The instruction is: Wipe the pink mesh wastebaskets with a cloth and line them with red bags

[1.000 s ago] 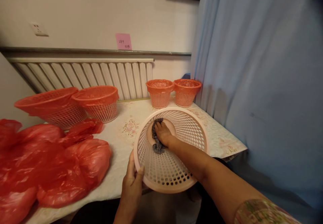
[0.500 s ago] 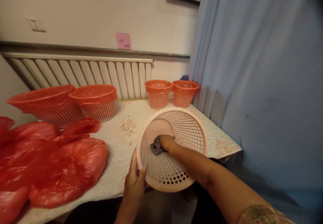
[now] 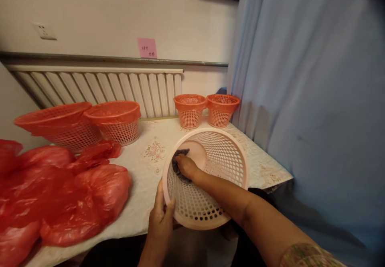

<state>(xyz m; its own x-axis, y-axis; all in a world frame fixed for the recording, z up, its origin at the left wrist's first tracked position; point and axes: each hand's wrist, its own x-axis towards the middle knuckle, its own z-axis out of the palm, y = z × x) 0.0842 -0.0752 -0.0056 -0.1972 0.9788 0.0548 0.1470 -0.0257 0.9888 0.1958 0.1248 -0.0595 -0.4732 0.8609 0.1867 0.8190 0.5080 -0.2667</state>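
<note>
A pale pink perforated basket (image 3: 224,148) lies tilted at the table's front edge, its open mouth facing me. My left hand (image 3: 161,219) grips its rim at the lower left, thumb on the near side and fingers outside. Inside the basket, my right hand (image 3: 187,167) is closed on a dark grey cloth (image 3: 179,172) and presses it against the left inner wall. Part of the cloth is hidden behind my fingers.
Red-lined baskets stand at the back left (image 3: 123,126) and back right (image 3: 191,112) of the table (image 3: 147,179). Red plastic bags (image 3: 81,199) are heaped at the left. A blue curtain (image 3: 306,98) hangs at the right.
My right hand has moved the cloth left and slightly up, from near the basket's bottom onto its left inner wall. My left hand keeps its hold on the rim.
</note>
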